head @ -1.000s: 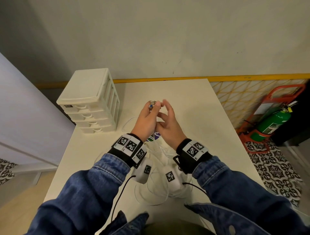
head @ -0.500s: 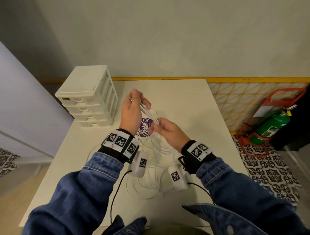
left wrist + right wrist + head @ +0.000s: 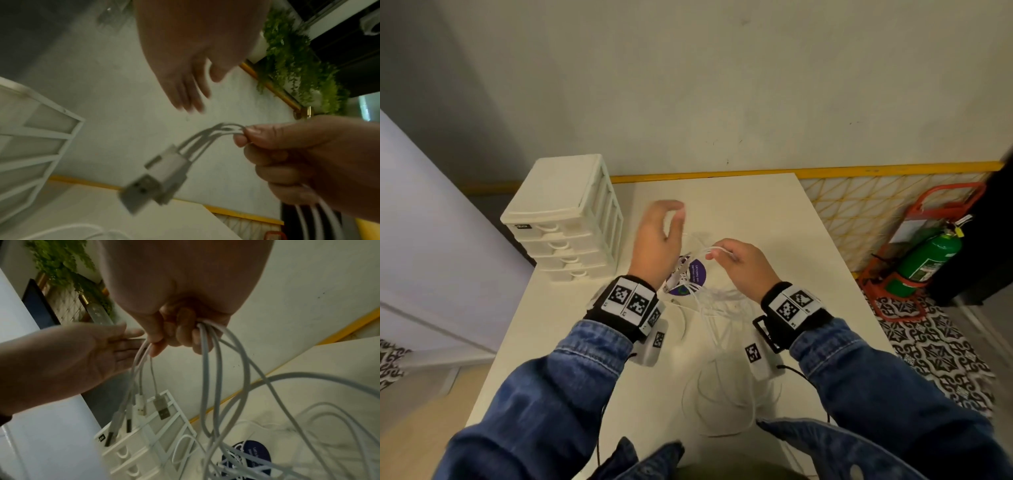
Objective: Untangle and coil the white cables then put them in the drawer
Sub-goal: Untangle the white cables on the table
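Several white cables (image 3: pixel 717 310) lie tangled on the white table (image 3: pixel 774 219), with loose loops near the front edge. My right hand (image 3: pixel 717 253) pinches a bunch of them near their ends above the table. In the right wrist view the right hand (image 3: pixel 174 337) holds the strands, and their USB plugs (image 3: pixel 161 408) dangle below it. My left hand (image 3: pixel 671 219) hovers just left of them, fingers spread, holding nothing. The left wrist view shows the left hand (image 3: pixel 187 97) open above the plugs (image 3: pixel 156 177). The white drawer unit (image 3: pixel 566 219) stands at the table's back left, all drawers closed.
A round purple sticker (image 3: pixel 693 277) lies on the table under the cables. The wall runs close behind the table. A green fire extinguisher (image 3: pixel 928 253) in a red stand sits on the floor to the right.
My left hand has let go of the cable ends and opened, lifting away to the left. The right hand now holds the bunch alone, its plugs hanging down.
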A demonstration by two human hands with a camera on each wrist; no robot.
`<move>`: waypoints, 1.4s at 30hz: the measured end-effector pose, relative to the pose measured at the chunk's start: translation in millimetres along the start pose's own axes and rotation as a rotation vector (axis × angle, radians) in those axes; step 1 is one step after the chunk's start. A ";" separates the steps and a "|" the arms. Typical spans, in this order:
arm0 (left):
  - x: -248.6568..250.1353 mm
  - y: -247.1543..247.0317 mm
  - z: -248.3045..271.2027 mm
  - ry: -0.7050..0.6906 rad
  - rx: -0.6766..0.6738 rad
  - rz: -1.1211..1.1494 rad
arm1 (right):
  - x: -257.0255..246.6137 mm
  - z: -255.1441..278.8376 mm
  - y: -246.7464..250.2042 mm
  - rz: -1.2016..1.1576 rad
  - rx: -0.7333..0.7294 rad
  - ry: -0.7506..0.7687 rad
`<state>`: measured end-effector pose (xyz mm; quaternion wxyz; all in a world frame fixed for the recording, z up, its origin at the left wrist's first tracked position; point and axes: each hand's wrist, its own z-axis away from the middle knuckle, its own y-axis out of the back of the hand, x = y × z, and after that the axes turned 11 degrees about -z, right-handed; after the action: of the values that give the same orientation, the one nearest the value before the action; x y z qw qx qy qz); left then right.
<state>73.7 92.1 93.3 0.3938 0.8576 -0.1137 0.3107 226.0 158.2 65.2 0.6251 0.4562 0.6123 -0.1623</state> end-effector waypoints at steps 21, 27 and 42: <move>25.3 22.0 -33.0 0.243 -0.541 0.850 | 5.8 -9.3 -2.3 -0.037 -0.021 -0.101; 17.2 44.8 -56.6 0.319 -0.220 1.032 | 51.5 9.5 -15.0 0.001 -0.070 -0.274; 11.0 25.7 -39.2 0.318 -0.655 0.781 | -24.9 -33.8 -4.9 -0.319 0.078 -0.009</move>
<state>53.6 104.8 135.1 0.5081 0.5260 -0.4543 0.5087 196.4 172.8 91.7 0.5760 0.3760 0.6674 -0.2853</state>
